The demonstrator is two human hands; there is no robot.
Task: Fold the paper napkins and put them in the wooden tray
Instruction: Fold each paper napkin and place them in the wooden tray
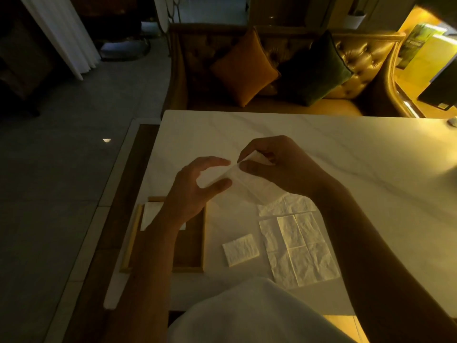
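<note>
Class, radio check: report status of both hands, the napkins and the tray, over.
Left hand and right hand pinch one napkin above the table. Wooden tray holds one napkin; folded square and unfolded napkins wait outside. Nothing in the way.

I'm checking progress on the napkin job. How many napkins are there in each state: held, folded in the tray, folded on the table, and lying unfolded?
Held in both hands: 1
Folded in the wooden tray: 1
Folded small square on the table: 1
Unfolded on the table: at least 2, overlapping
Total: 5 or more
</note>
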